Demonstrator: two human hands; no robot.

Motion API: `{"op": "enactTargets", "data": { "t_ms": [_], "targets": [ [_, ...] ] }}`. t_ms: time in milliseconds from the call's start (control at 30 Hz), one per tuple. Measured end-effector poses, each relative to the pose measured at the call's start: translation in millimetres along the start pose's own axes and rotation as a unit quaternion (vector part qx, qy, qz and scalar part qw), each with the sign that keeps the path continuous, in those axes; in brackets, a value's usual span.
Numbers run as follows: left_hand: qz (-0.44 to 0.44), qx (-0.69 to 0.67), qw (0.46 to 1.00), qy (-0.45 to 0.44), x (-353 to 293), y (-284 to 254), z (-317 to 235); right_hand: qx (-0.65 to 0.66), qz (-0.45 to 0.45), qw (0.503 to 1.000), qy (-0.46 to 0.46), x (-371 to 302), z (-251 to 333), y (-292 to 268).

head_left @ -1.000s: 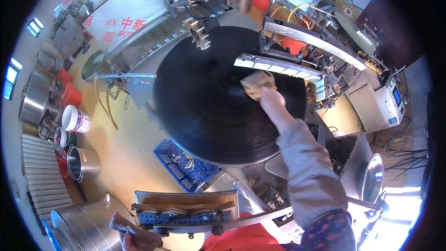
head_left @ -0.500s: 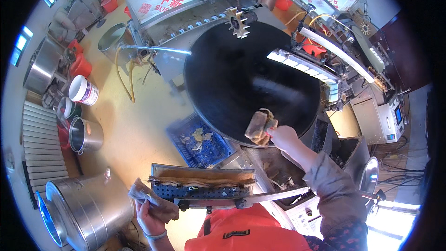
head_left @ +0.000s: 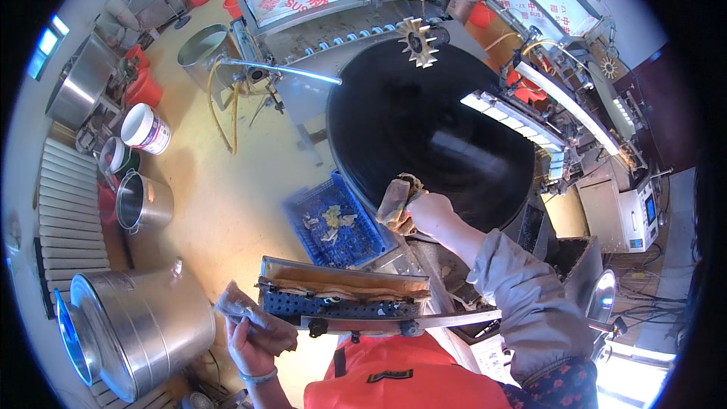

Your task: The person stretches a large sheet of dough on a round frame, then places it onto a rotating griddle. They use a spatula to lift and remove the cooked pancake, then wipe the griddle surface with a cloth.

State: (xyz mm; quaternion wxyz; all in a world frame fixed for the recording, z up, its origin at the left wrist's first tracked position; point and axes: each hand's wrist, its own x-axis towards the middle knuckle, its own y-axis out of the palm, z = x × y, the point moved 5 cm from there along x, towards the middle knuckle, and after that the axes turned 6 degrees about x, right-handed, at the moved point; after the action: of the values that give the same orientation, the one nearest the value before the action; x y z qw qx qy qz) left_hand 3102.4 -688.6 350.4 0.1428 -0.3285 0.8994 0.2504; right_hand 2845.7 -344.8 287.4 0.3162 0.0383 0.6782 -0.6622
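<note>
A large round black griddle plate [head_left: 424, 121] fills the middle of the view. At its near left rim my right hand [head_left: 432, 213] is closed around a folded, brown-stained cloth [head_left: 395, 203]; whether the cloth touches the plate I cannot tell. My left hand [head_left: 250, 347] is closed on a greyish-brown cloth [head_left: 257, 318], held low at the left beside a perforated metal trough [head_left: 348, 307]. A long brownish pad or strip [head_left: 344, 286] lies along the trough.
A blue plastic basket [head_left: 363, 220] with pale scraps sits left of the plate. Steel drum [head_left: 151, 333], pot [head_left: 145, 201] and white bucket [head_left: 145, 129] stand at left. A toothed wheel [head_left: 416, 42] and a lit metal arm [head_left: 515, 120] overhang the plate.
My right hand has moved left with its cloth along the plate's near rim. The view has shifted, so the surroundings sit slightly further right. My left hand still holds its cloth.
</note>
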Motion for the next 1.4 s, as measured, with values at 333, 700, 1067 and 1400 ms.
{"op": "enactTargets", "data": {
  "t_ms": [333, 700, 1067, 1400],
  "targets": [
    [-0.023, -0.005, 0.999, -0.027, 2, 23, -2, -0.001, -0.006, 1.000, 0.008, 33, 44, -23],
    [-0.008, -0.007, 0.999, -0.031, -2, -11, 5, 0.059, -0.093, 0.993, -0.033, 66, 57, -38],
    [0.062, 0.045, 0.993, -0.093, -7, -26, 11, 0.178, 0.202, 0.948, -0.170, 256, 45, 79],
    [0.069, 0.037, 0.988, -0.132, 2, -44, 4, 0.417, -0.225, 0.880, -0.022, 55, 75, -20]
  ]
}}
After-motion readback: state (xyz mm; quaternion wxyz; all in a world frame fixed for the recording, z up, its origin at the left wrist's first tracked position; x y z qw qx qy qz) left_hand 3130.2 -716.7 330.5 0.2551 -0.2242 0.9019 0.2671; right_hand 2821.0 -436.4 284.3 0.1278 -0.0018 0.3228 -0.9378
